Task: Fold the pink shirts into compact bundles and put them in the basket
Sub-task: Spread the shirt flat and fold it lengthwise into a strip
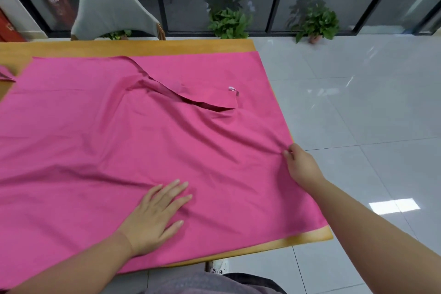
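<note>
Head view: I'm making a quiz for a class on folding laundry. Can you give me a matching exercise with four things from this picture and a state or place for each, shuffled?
Things:
1. left hand
2. right hand
3. pink shirt
4. grey chair

States or places:
A. behind the table's far edge
B. pinching the shirt at the table's right edge
C. spread out over the table
D. lying flat on the cloth, fingers straight

Pairs: 1-D, 2-B, 3-C, 4-A
</note>
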`<state>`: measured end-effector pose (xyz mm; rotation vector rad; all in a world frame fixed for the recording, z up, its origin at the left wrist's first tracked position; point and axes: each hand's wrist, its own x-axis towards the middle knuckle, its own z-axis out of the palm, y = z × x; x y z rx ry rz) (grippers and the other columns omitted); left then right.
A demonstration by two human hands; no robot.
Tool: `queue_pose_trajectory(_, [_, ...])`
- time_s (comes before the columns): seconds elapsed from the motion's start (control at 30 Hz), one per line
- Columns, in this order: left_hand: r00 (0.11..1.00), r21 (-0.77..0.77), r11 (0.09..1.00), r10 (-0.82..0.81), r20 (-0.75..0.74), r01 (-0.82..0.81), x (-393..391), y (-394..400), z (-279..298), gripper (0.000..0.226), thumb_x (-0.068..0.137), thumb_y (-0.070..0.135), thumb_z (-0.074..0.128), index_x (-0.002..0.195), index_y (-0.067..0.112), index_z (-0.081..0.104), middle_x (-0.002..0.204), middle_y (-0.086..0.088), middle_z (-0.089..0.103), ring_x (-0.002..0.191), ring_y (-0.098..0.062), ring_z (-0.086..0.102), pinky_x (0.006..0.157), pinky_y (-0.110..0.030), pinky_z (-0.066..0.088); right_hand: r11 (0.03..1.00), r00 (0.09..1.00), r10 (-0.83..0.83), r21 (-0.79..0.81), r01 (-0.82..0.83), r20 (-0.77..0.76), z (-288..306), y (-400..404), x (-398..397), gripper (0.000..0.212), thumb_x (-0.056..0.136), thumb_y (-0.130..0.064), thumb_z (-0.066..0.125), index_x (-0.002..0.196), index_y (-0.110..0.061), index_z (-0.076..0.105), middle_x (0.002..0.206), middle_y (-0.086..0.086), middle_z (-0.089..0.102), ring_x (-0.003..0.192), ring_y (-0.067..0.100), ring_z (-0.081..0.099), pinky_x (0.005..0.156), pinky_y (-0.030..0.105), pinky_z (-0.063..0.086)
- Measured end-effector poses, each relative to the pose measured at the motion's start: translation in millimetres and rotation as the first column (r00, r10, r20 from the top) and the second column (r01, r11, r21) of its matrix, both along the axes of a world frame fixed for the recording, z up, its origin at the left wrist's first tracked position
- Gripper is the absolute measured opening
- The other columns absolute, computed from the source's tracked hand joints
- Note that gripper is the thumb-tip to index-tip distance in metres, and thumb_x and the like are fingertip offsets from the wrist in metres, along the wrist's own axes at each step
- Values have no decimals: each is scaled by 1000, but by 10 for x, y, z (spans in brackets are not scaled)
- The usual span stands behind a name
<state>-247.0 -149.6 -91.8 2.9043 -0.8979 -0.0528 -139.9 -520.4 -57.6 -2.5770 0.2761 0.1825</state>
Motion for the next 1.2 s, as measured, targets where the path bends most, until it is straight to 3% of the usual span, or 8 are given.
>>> queue_pose_trajectory(0.23, [996, 49, 996, -79, 43, 77, 5, -24, -45, 61, 93, 48, 34, 150, 29, 25, 157, 2, 23, 145, -19, 16, 112, -43, 16, 997, 997, -60, -37, 61, 43, 13, -148, -21, 25, 102, -24, 37, 109, -6, 53, 92, 22, 64, 89, 39, 58, 65, 35, 34])
queue_pose_trajectory(0.47, [997, 57, 995, -78, -10, 79, 37, -10, -65, 51, 99, 51, 19, 146, 36, 33, 153, 5, 31, 142, -15, 24, 109, -42, 20, 962, 969, -175, -242, 130, -174, 16, -18, 3, 10, 99, -14, 31, 102, -8, 38, 108, 21, 60, 99, 38, 58, 72, 37, 36])
queue_pose_trajectory(0.53, [999, 9, 999, -33, -22, 34, 83, -5, -45, 47, 100, 49, 17, 141, 38, 38, 148, 7, 39, 137, -14, 30, 106, -38, 22, 953, 938, -225, -259, 156, -263, 78, 36, 107, 21, 93, -13, 36, 111, -5, 43, 115, 19, 59, 107, 36, 57, 78, 37, 39])
queue_pose_trajectory(0.77, [958, -16, 958, 286, -7, -286, 427, -35, 39, 58, 99, 49, 7, 134, 24, 46, 138, -5, 51, 131, -20, 33, 102, -39, 22, 978, 926, -200, -8, 208, -321, 280, 294, 696, 49, 97, -37, 39, 118, 4, 57, 122, 24, 57, 115, 37, 53, 93, 36, 42])
queue_pose_trajectory(0.83, [959, -2, 959, 284, -16, -284, 434, -46, 5, 58, 99, 50, 7, 136, 25, 44, 140, -3, 49, 133, -19, 32, 105, -38, 20, 979, 929, -178, 40, 202, -324, 282, 300, 847, 48, 94, -44, 47, 103, 1, 61, 105, 21, 61, 107, 35, 57, 88, 35, 44])
queue_pose_trajectory(0.93, [951, -6, 952, 306, -31, -306, 404, -34, -52, 57, 99, 50, 9, 141, 27, 40, 147, 1, 40, 141, -14, 23, 111, -35, 11, 957, 928, -113, 213, 198, -354, 236, 260, 1003, 36, 86, -37, 66, 68, -10, 51, 68, 8, 51, 67, 26, 53, 61, 30, 40])
queue_pose_trajectory(1.07, [960, 7, 960, 280, -17, -280, 385, -2, -55, 54, 100, 48, 12, 145, 28, 35, 153, 3, 32, 144, -15, 19, 113, -37, 13, 872, 974, -129, 447, 201, -186, 195, 116, 1041, 37, 85, -15, 68, 60, -15, 41, 59, 5, 41, 54, 19, 37, 51, 28, 30])
queue_pose_trajectory(1.2, [968, 26, 968, 251, -17, -251, 379, -36, -27, 51, 98, 45, 23, 145, 31, 36, 152, 5, 33, 142, -16, 24, 113, -36, 14, 969, 991, -132, 216, 122, 31, 131, -47, 987, 41, 89, -12, 61, 59, -16, 32, 55, 1, 39, 57, 23, 39, 53, 31, 28])
